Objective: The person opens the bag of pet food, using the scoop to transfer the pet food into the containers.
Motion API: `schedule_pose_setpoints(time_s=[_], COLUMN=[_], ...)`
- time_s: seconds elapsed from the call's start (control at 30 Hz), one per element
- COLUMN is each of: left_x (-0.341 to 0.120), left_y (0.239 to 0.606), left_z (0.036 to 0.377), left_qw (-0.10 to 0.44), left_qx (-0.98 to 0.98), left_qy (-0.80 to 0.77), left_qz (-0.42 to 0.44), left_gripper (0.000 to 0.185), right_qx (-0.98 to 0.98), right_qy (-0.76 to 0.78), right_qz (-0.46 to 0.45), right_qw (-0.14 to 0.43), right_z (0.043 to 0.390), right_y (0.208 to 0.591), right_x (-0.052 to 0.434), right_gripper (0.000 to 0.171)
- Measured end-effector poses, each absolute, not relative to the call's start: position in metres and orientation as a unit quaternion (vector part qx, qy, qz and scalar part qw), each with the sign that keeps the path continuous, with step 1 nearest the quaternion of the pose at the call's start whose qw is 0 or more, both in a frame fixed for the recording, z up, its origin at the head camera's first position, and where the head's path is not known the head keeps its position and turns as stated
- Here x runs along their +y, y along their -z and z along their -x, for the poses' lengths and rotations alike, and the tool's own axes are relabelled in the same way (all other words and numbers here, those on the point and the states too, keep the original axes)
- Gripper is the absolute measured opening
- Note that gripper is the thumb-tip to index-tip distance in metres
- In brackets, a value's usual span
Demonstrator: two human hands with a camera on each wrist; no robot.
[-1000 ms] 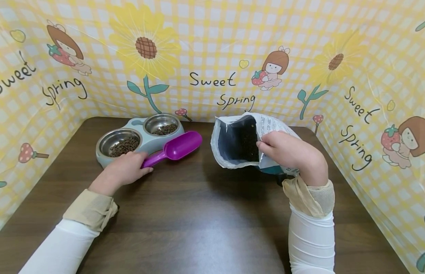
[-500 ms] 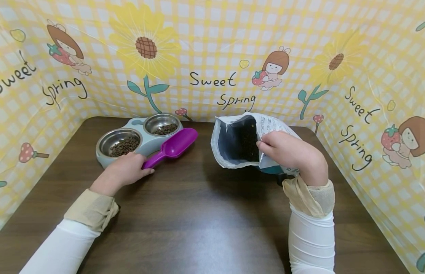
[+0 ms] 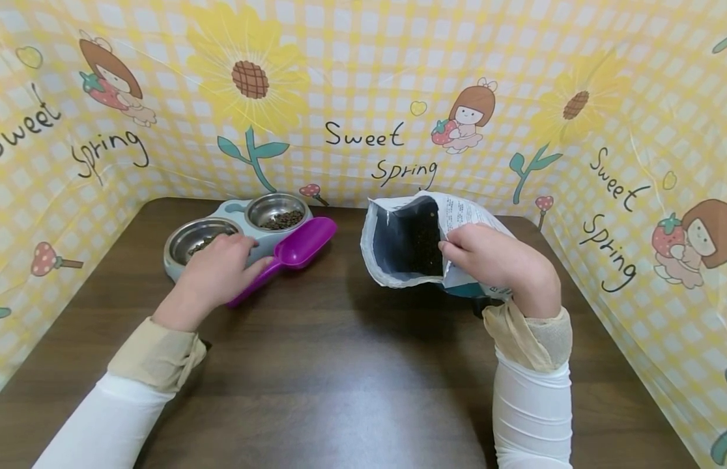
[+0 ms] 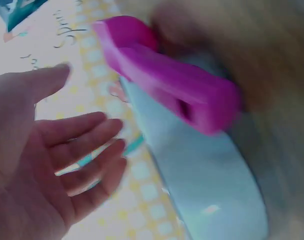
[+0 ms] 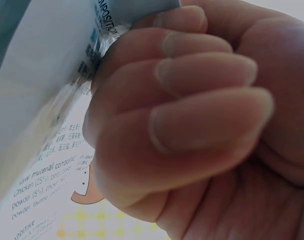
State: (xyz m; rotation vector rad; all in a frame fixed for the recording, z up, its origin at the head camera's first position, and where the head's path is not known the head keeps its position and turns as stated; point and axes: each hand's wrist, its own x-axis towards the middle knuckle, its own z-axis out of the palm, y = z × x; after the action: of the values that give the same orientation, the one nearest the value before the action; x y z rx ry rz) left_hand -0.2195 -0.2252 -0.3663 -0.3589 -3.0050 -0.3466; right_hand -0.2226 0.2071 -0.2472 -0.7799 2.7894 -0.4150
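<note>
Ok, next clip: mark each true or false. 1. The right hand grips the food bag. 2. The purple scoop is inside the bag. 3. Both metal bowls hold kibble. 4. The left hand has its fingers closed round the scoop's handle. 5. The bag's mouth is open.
1. True: the right hand grips the food bag at its opening.
2. False: the purple scoop leans against the double feeder, apart from the bag.
3. True: kibble shows in both bowls.
4. False: the left hand is open, fingers straight, beside the handle.
5. True: the dark inside shows.
</note>
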Motion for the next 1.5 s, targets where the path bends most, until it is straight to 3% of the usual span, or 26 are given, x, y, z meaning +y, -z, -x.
schedule_pose_setpoints(time_s=[0.33,0.63,0.93,1.1,1.5], left_x=[-0.147,-0.078,-0.057,-0.052,-0.026], left_y=[0.35,0.338,0.345,0.347,0.311], left_z=[0.242,0.261,0.272,0.282,0.303], left_qw=[0.062,0.018,0.04,0.018,0.004], left_qx=[-0.948,-0.921,-0.92,-0.915,-0.888], left_qy=[0.265,0.357,0.373,0.381,0.438], left_qz=[0.163,0.155,0.116,0.13,0.137], left_gripper=[0.039,0.046,0.037,0.035,0.034], right_qx=[0.944,0.948,0.947,0.95,0.959], right_qy=[0.141,0.14,0.146,0.149,0.18], right_qz=[0.284,0.267,0.271,0.264,0.22], right_qw=[0.091,0.099,0.088,0.076,-0.002], right_z=[0.224,0.225,0.225,0.225,0.238], right_y=[0.25,0.247,0.245,0.244,0.232], right_x=[0.208,0.21,0.212,0.215,0.245], right_gripper=[0.043,0.039,0.042,0.041,0.043])
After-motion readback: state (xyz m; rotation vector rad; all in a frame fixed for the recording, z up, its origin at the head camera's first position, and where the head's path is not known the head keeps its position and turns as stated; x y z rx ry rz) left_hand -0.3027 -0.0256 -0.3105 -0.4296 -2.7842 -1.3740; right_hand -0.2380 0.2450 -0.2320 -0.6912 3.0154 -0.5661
